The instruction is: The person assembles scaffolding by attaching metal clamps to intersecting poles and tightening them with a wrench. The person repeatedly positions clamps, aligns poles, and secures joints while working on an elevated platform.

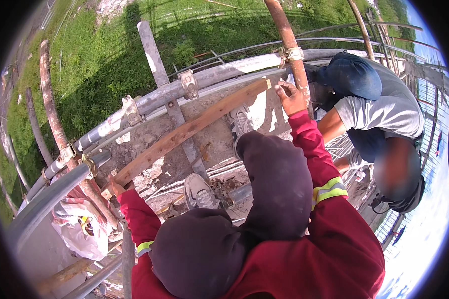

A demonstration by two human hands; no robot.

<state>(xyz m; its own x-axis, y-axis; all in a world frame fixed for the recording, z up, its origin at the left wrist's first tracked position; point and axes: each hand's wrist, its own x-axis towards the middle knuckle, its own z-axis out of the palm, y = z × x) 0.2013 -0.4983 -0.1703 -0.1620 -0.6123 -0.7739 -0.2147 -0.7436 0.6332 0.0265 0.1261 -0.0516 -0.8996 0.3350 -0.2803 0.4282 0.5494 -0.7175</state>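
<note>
A long wooden plank (197, 130) slants across the work space, from near left to far right. Its near end is in the grip of my left hand (116, 189), whose fingers are partly hidden by the wood. My right hand (292, 99) is beside the plank's far end, next to a rusty upright pole (295, 65). The fingers of that hand are bent together in a pinch; anything between them is too small to make out. Below the plank, a flat metal bar (186, 139) crosses under it.
Curved scaffold pipes (214, 74) with clamps (188, 83) run along the far side, above grass. A co-worker in a grey shirt (394, 94) and dark blue cap (351, 74) bends close at my right. A white plastic bag (82, 231) lies at the left, beside another pipe (55, 197).
</note>
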